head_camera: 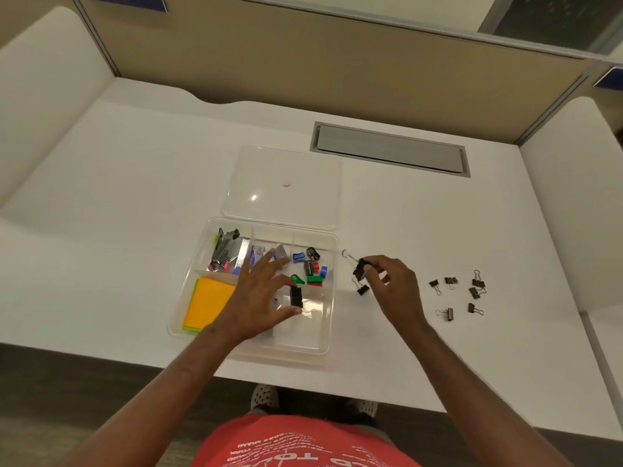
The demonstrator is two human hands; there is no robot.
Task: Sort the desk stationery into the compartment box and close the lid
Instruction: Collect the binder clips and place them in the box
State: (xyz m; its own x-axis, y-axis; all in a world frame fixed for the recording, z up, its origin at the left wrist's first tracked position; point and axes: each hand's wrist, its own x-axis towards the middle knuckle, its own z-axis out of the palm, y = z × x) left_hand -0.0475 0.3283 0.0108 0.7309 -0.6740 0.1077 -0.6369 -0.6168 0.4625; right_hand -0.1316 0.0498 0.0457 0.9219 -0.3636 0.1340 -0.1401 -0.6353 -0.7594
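Your red shirt [303,443] sits nearest, just this side of the compartment box [332,332]. The box already holds sticky notes [209,303], a stapler [225,249] and sharpeners [312,266]; its lid [283,170] lies open behind it. Six binder clips [458,293] wait well right of the box. Your left hand [259,298] pinches a black clip [296,295] over the box's near-right compartment. Your right hand [391,281], just right of the box, pinches another clip [360,268]; one more [362,289] lies beneath.
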